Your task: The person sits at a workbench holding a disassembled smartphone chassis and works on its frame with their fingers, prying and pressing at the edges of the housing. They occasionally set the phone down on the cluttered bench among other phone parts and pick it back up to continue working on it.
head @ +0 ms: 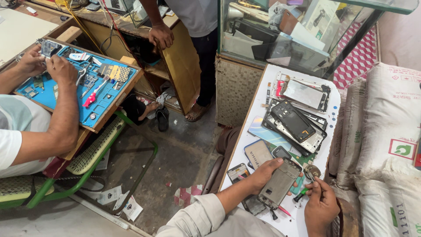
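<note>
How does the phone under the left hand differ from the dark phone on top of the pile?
The grey phone lies near the table's front edge, gripped by the left hand; the dark phone rests untouched on a pile of parts. The grey one shows a pale metal frame, the other a black inside. Both lie flat, opened.

Wearer's body, seen from above: two bare hands, no gloves, no rings or watch visible. Left hand [265, 173] comes out of a long light-grey woven-cloth sleeve [199, 217], loose fit, creased, cuff pushed up the forearm so the wrist and lower forearm are bare. Same pale fabric runs on toward the torso at the bottom edge. Right hand [321, 206]: bare to the wrist, no sleeve in view. Brown trouser leg [226, 142] shows beside the white board.
</note>
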Tool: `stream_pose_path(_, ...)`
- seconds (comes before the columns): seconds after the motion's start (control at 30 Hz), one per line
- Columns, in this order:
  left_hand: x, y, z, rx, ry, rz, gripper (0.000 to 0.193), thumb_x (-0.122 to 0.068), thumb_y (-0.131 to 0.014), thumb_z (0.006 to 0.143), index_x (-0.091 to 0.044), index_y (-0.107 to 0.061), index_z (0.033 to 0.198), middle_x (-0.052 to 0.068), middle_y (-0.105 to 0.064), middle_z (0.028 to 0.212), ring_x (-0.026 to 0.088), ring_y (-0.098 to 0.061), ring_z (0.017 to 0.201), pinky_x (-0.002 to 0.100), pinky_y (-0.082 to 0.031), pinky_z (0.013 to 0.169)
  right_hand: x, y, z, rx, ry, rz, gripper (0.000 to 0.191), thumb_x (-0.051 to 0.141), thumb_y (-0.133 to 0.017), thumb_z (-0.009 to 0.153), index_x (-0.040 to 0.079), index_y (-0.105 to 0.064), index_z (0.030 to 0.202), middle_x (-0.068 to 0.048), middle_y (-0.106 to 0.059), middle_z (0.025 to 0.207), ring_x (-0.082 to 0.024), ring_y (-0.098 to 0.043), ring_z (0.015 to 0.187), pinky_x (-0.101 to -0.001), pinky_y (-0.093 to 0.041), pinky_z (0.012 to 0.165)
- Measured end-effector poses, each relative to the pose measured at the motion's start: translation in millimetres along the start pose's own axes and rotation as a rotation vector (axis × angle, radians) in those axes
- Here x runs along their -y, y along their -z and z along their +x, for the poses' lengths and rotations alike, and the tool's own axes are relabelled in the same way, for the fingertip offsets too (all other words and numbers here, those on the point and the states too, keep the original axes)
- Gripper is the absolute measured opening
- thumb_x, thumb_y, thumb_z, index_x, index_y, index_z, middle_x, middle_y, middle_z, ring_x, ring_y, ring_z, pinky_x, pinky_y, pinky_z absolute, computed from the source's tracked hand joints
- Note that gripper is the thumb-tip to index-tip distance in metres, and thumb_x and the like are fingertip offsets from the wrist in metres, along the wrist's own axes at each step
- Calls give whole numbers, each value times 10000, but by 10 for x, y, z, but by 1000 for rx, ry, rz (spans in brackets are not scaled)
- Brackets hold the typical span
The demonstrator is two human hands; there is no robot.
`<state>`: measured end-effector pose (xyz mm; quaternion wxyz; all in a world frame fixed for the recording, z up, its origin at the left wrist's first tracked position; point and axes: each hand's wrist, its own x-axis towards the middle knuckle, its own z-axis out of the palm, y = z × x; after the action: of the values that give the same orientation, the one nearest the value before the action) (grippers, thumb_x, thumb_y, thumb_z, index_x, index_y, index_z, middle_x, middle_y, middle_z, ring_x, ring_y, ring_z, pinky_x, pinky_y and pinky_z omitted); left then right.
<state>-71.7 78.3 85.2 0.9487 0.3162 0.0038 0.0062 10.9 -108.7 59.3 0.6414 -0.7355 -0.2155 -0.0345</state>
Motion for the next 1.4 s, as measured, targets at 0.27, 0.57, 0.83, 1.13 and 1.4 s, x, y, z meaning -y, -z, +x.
stream_pose_path(0.27, 16, 3, 21, -61, -1, 3, 520, -457, -400, 1128, 5, -482, 1350, 246, -639, 1317, 316, -701, 1036, 477, -628, 779, 51, 7, -9, -20, 10, -24, 216, 63, -583, 1111, -75, -625, 1273, -108, -691, 952, -94, -603, 790, -236, -519, 734)
stream_pose_path(0.57, 93, 39, 46, -48, -3, 38, 582, -479, -415, 1114, 16, -525, 1400, 201, -654, 1323, 280, -697, 1001, 448, -624, 774, 246, 57, -47, -97, 73, 59, 240, 72, -572, 1118, -48, -603, 1324, -132, -727, 1067, -79, -579, 745, -229, -508, 705)
stream_pose_path(0.83, 209, 31, 7, -63, 27, -9, 624, -530, -500, 1041, -49, -488, 1439, 204, -644, 1338, 285, -693, 1043, 457, -627, 815, 626, 150, -251, 23, 122, 25, 100, -6, -620, 1076, -14, -613, 1175, -157, -741, 1137, -112, -655, 839, -262, -570, 780)
stream_pose_path(1.13, 189, -28, -28, -18, -24, -2, 656, -527, -455, 1089, -8, -459, 1489, 262, -597, 1410, 301, -667, 1133, 464, -605, 959, 761, 23, -263, 178, 264, -168, 160, -93, -756, 929, -21, -679, 1049, -120, -669, 981, -192, -635, 844, -288, -507, 729)
stream_pose_path(1.4, 164, 27, -63, 37, -54, -78, 682, -542, -407, 1090, -23, -406, 1531, 272, -555, 1471, 307, -658, 1180, 476, -607, 965, 611, 47, -276, 131, 254, -205, 151, -93, -719, 962, -24, -661, 1083, -140, -676, 1011, -207, -655, 885, -291, -515, 735)
